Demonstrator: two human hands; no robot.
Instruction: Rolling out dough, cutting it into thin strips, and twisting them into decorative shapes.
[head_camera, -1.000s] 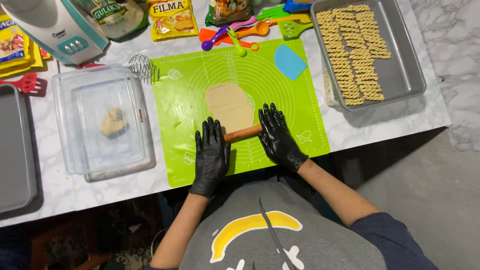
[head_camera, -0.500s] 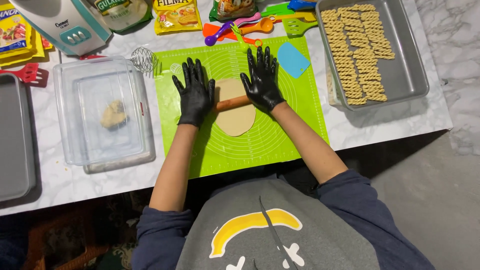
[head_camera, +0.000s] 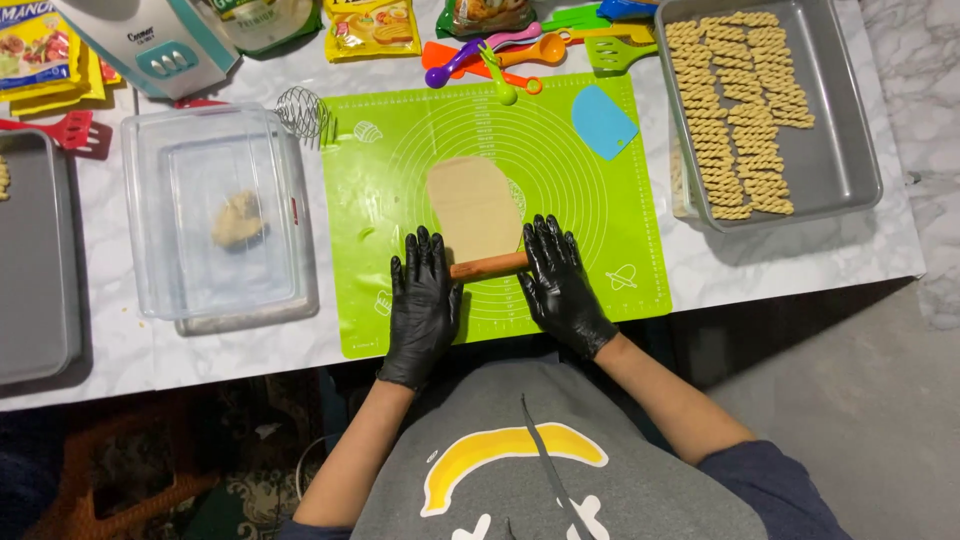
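While dough (head_camera: 474, 205) lies beyond, both hands (head_camera: 490, 290) press the rolling pin (head_camera: 488, 266).

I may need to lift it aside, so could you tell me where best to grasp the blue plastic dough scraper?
Probably by the blue plastic dough scraper's rounded far end, coming from above: it lies flat on the green silicone mat, free of other tools.

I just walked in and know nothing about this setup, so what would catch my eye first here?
Probably the bright green mat at the table's middle, where the left hand and right hand, both in black gloves, press a wooden rolling pin at the near end of a flat sheet of dough. To the right, a grey metal tray holds rows of twisted dough sticks.
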